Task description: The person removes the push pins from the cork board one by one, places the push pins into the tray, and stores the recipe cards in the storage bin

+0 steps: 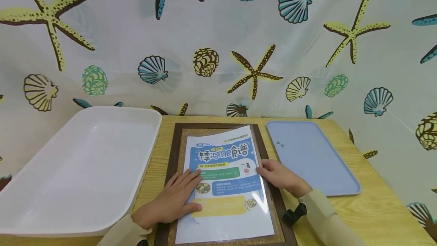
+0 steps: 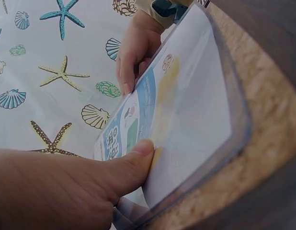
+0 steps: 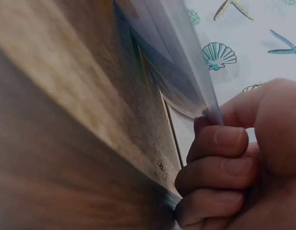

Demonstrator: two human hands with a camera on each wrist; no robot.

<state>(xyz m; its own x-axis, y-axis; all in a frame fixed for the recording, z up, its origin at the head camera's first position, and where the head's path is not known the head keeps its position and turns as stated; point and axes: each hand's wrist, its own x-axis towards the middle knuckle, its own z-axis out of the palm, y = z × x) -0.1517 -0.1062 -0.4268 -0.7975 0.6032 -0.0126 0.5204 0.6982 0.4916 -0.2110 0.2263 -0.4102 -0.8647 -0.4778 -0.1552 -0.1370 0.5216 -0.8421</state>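
A printed poster in a clear plastic sleeve (image 1: 222,227) lies over a cork board with a dark brown frame (image 1: 175,143). My left hand (image 1: 174,198) rests on the poster's left side, fingers extended and spread. Its thumb presses on the sheet in the left wrist view. At the sleeve's right edge, my right hand (image 1: 283,176) pinches the plastic between thumb and curled fingers (image 3: 220,165). That edge is raised off the cork in the right wrist view. Whatever lies under the poster is mostly hidden.
A large white tray (image 1: 88,162) stands on the left of the wooden table (image 1: 368,215). To the right is a shallow blue tray (image 1: 317,158) with a few tiny objects (image 1: 280,144) near its left rim. A curtain (image 1: 205,98) printed with shells and starfish hangs behind.
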